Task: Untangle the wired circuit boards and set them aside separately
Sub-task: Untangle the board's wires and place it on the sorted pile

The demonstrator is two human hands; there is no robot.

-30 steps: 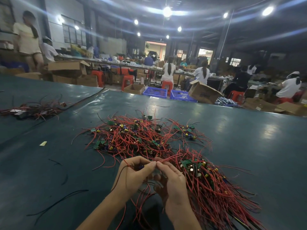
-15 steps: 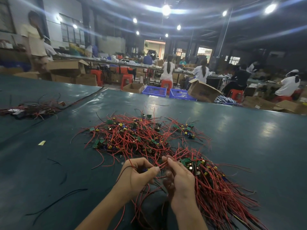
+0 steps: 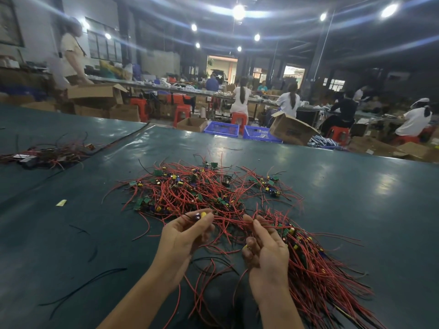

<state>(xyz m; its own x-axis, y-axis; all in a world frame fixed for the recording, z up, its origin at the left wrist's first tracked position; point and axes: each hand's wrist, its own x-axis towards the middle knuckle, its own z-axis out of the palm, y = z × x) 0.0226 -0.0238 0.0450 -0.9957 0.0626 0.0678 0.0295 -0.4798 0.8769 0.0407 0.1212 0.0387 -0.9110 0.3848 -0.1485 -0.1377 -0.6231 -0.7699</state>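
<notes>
Far left, small side bundle (image 3: 45, 154) sits well apart on table (image 3: 356, 205), probably done stuff parked out of way. Left hand (image 3: 184, 236) pinches one board (image 3: 200, 215) at fingertips, lifted off mat so its red wires (image 3: 228, 220) pull free. Right hand (image 3: 266, 250) closed on those wires, anchoring. Hands apart, wire taut-ish between. Main tangled pile (image 3: 202, 188) just beyond, combed-straight bunch (image 3: 320, 269) trailing right, looks like sorted side.

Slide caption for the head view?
Left hand and right hand pull red wires apart above the tangled circuit-board pile.
</notes>
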